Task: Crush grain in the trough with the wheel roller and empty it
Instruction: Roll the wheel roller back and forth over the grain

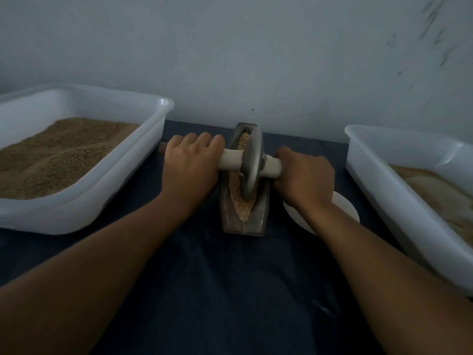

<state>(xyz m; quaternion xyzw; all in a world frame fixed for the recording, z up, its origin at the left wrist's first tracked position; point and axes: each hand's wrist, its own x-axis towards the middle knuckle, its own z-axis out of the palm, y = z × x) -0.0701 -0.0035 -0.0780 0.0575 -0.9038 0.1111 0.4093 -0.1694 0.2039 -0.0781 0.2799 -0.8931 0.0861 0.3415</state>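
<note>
there is just one camera. it sits on the person's head and looks forward and down. it sees wide, so the edges bend a little. both arms reach away from it, up into the middle of the picture, and the left hand (190,163) and right hand (304,175) are close. the trough (258,216) lies straight ahead, near the middle. the table (230,290) fills the bottom, and the wall (256,60) fills the top. a white tub (143,162) is cut off at the left edge and another tub (384,180) at the right edge.
</note>
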